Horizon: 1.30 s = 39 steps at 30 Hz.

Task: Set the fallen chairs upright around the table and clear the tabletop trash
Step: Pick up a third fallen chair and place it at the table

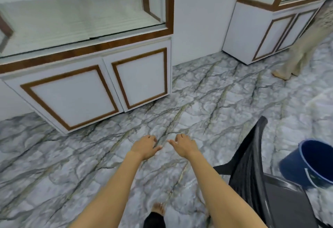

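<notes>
From my remote seat, grey-veined marble floor (pixel 72 164) fills most of the view. A large white cabinet (pixel 72 98) with brown trim and glass shelves above stands at the upper left, and a smaller matching cabinet (pixel 252 34) at the upper right. Another person (pixel 306 43) in pale trousers stands barefoot just beside that one.

The black plastic chair (pixel 250 164) sits at the lower right. Its slatted back shows nearly edge-on, long axis running from the bottom edge up to a tip that points toward the far wall. The seat spreads to the right of the back and one armrest reaches left. Its legs are out of view, so I cannot tell how it stands. A blue bucket (pixel 292 170) is just right of the chair, its mouth tipped toward me.

My left hand (pixel 146 146) and right hand (pixel 182 146) hang side by side over bare floor, fingers loosely curled down, thumbs toward each other, holding nothing. The chair lies right of the right hand, apart from it, with the armrest close to that forearm. A bare foot (pixel 158 208) shows at the bottom.
</notes>
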{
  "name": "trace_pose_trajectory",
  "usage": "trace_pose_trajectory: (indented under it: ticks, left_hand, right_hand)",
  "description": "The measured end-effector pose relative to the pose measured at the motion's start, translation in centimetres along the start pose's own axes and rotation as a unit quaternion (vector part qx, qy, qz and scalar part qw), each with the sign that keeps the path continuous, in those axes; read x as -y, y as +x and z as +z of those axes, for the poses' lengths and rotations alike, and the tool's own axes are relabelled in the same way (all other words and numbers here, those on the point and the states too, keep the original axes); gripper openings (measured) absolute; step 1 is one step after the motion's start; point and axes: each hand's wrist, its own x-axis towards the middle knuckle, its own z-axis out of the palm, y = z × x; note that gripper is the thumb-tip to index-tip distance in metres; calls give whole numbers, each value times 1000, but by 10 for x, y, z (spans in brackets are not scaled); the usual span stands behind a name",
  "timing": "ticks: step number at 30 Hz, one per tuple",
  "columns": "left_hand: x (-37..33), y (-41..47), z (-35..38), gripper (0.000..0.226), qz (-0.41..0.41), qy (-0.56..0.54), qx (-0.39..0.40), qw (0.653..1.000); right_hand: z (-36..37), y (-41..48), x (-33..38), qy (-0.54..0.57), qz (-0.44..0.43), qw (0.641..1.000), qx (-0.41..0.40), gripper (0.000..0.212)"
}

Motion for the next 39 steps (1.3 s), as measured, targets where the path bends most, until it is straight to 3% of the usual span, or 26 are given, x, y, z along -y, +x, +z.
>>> trace_pose_trajectory:
  ticks: [9, 17, 25, 33, 39]
  left_hand:
    - [-63, 184, -98, 56, 86, 26, 34, 995]
    - [-163, 352, -143, 55, 211, 102, 95, 967]
    - [-324, 491, -172, 52, 344, 192, 145, 908]
    - [-518, 557, -128, 52, 494, 292, 141, 806]
    - [-666, 593, -99, 51, 515, 308, 183, 779]
  right_hand:
    - [-107, 120, -56, 68, 79, 993, -57, 57]
    - [-183, 198, -153, 135, 219, 960, -112, 60]
    - [-280, 246, -255, 220, 336, 897, -186, 54]
    - [-329, 247, -398, 252, 448, 824, -237, 55]
    - [-375, 234, -522, 280, 496, 788, -234, 57]
